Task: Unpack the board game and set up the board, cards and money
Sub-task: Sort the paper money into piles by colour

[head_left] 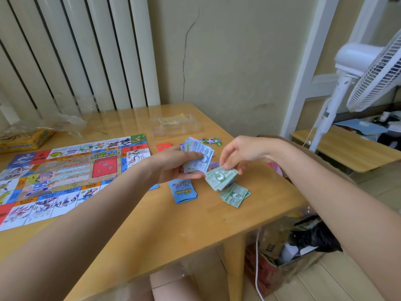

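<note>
The colourful game board (65, 179) lies flat on the left of the wooden table (173, 224). My left hand (173, 166) grips a fanned bundle of blue and purple play money (200, 158). My right hand (240, 155) pinches several green notes (219, 178) just above the table. More green notes (235, 195) lie in a small pile below them. A stack of blue cards (183, 191) sits face down beside the board. A red card stack (164, 146) lies behind my left hand.
A clear plastic tray (175, 124) stands at the table's far edge, with small character pieces (211, 141) near it. The yellow game box (26, 140) and crumpled plastic wrap (63, 124) are at far left. A white fan (355, 83) stands right; a cluttered cardboard box (288, 257) sits on the floor.
</note>
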Demonstrator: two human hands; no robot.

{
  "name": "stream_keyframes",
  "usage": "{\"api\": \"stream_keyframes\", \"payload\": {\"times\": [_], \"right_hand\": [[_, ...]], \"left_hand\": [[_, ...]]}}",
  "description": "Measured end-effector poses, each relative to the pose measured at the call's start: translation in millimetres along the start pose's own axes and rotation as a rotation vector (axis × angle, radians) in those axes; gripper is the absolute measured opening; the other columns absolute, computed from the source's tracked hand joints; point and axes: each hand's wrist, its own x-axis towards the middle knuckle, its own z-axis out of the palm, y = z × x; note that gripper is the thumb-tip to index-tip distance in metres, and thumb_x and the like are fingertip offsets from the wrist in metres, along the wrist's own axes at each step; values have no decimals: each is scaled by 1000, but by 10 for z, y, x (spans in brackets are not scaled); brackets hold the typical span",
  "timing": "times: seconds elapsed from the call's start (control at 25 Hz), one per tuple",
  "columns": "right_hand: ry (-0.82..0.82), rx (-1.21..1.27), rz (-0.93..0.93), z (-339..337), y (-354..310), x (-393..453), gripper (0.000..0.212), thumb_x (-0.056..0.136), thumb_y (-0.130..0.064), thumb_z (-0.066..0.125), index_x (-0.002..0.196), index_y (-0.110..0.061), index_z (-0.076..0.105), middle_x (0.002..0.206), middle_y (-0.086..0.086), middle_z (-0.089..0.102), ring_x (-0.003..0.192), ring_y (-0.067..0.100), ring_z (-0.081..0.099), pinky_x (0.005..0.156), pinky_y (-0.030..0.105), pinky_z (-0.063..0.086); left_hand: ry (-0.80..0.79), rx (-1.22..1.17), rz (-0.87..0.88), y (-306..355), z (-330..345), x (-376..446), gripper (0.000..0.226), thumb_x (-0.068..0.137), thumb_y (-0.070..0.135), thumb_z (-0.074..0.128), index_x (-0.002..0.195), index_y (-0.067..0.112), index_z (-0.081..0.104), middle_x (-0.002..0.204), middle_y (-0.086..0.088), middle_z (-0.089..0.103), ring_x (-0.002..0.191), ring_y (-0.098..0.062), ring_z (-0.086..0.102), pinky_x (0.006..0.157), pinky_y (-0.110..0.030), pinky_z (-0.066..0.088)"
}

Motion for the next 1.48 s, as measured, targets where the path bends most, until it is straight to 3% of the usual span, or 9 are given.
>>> {"api": "stream_keyframes", "payload": {"times": [0.12, 0.32, 0.48, 0.68, 0.84, 0.96, 1.16, 1.36, 1.48], "right_hand": [[-90, -158, 87, 41, 79, -113, 11, 83, 3, 64, 80, -8, 62, 65, 1, 59, 41, 0, 53, 46, 14, 47], [-9, -324, 132, 171, 253, -79, 15, 79, 1, 69, 72, -9, 61, 72, 5, 57, 50, 7, 52, 43, 16, 48], [49, -503, 152, 178, 202, -94, 19, 78, -12, 73, 72, -14, 55, 69, 1, 55, 39, 10, 44, 42, 20, 38], [212, -28, -41, 197, 64, -54, 14, 92, -19, 56, 90, -6, 60, 79, 9, 60, 54, 15, 51, 44, 20, 45], [151, 328, -78, 236, 2, -75, 25, 96, -26, 49, 94, -4, 59, 81, 9, 61, 61, 16, 57, 49, 21, 48], [192, 319, -149, 247, -25, -48, 9, 87, -9, 62, 93, -2, 58, 70, 8, 61, 48, 7, 57, 45, 17, 45], [302, 267, -138, 215, 6, 6, 24, 80, 5, 66, 101, 2, 54, 64, 11, 57, 37, 4, 51, 42, 15, 44], [281, 287, -165, 223, -26, 25, 32, 79, 4, 68, 107, 1, 53, 63, 6, 60, 44, 7, 55, 43, 16, 44], [285, 283, -164, 231, -56, 37, 37, 79, 3, 68, 110, -4, 49, 64, 6, 60, 45, 8, 55, 42, 16, 43]], "left_hand": [[-74, 24, -10, -33, 78, -61, 15, 91, 10, 56, 106, 7, 59, 84, -13, 73, 68, -23, 72, 60, -26, 59], [-79, 51, -11, -159, 194, -110, 9, 91, 8, 57, 100, 9, 59, 79, -10, 74, 66, -22, 72, 62, -27, 59], [-17, 69, -8, -182, 170, -105, 10, 88, 6, 60, 97, 12, 60, 81, -7, 71, 63, -16, 71, 58, -26, 59], [28, 61, 31, -152, 142, -87, 12, 86, 4, 62, 92, 14, 61, 83, -4, 68, 68, -13, 67, 58, -24, 58], [59, 47, 58, -136, 94, -44, 11, 85, 5, 64, 89, 15, 63, 81, -2, 68, 65, -9, 67, 57, -21, 58], [72, 77, 69, -124, 92, -27, 10, 85, 10, 65, 92, 16, 63, 82, -1, 69, 64, -8, 68, 55, -19, 57], [-48, -174, 106, -89, 58, -22, 15, 94, 8, 51, 104, 5, 62, 98, -12, 70, 83, -19, 70, 69, -30, 60], [107, 70, 198, -95, 54, -1, 12, 90, 6, 57, 96, 15, 62, 83, -1, 67, 56, 0, 66, 50, -15, 54], [141, 90, 191, -99, 44, 13, 11, 89, 9, 59, 94, 18, 62, 82, 2, 66, 52, 2, 64, 46, -13, 50]]}}
